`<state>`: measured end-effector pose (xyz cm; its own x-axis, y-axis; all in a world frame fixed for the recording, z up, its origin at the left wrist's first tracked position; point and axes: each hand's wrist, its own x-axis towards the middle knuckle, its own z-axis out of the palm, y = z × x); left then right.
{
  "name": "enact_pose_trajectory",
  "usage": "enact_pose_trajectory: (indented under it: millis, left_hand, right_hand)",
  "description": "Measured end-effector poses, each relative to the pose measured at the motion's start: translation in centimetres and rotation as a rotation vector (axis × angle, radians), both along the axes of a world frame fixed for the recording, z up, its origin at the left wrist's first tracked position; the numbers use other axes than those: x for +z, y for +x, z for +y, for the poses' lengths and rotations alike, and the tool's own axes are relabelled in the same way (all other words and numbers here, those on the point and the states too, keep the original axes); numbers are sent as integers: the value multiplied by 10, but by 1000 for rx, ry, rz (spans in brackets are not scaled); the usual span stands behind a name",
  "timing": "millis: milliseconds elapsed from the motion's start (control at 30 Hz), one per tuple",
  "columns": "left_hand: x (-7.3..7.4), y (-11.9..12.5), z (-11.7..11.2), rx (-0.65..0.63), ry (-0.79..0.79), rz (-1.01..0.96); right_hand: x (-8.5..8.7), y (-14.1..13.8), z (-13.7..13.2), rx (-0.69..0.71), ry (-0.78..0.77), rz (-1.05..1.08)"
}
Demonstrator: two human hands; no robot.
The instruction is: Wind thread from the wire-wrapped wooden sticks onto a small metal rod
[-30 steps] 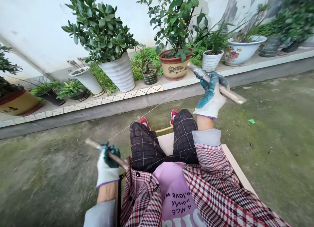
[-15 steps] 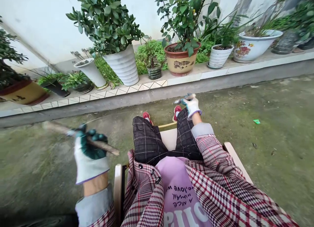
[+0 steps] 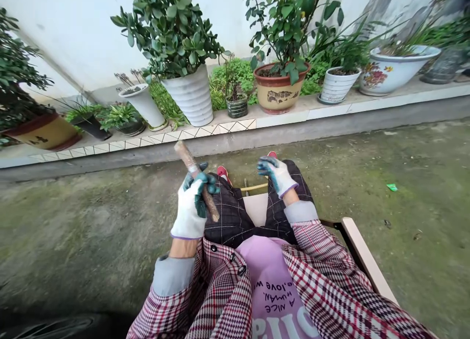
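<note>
My left hand (image 3: 193, 197), in a white glove with green-coated palm and fingers, is closed around a short wooden stick (image 3: 187, 158). The stick slants up and to the left over my left thigh; a shiny, clear band circles it just above my fingers. Beside my right knee, my right hand (image 3: 278, 175), gloved the same way, points its fingers left toward the stick. They are loosely bent, with no stick visible in them. Between my shins a small stick-like piece (image 3: 246, 183) shows behind a yellow bar (image 3: 255, 187).
I sit in a chair with a pale armrest (image 3: 367, 260) on my right. Ahead runs a low tiled ledge (image 3: 227, 128) with several potted plants, among them a white ribbed pot (image 3: 193, 97) and a brown-rimmed pot (image 3: 281, 92). A green scrap (image 3: 392, 187) lies on the mossy concrete.
My left hand has swung inward from the far left, bringing the stick over my thigh. The stick-like thing in my right hand is gone from it, and that hand has dropped slightly.
</note>
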<state>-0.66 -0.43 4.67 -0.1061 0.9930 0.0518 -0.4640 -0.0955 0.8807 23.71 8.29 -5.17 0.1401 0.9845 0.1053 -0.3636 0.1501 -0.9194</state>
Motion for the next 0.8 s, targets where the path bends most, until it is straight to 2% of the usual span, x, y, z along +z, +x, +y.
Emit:
enact_pose_trajectory:
  millis: [133,233,333,433,500,567,667,733,800]
  left_hand:
    - [-3,22,-4,-169,-57,19]
    - [-14,25,-4,-236,-103,25]
    - [-32,17,2,-247,-138,71]
    - [-57,7,13,-236,-193,169]
    - [-73,4,19,-182,-212,420]
    - [-86,5,22,-194,-163,807]
    - [-95,16,17,-331,-41,1264]
    - [-94,26,10,-490,25,1355]
    - [-89,36,4,-645,87,1331]
  right_hand:
    - [42,-50,-31,314,248,-93]
    - [52,-65,-56,349,288,-310]
    - [44,-60,-75,324,173,-397]
    - [30,-47,-87,415,59,-488]
    - [21,-40,-92,386,65,-587]
    - [13,-36,-94,345,125,-826]
    - [9,-28,-90,395,185,-1295]
    - [11,-17,-82,440,181,-1479]
    - [13,-3,-70,422,169,-1478]
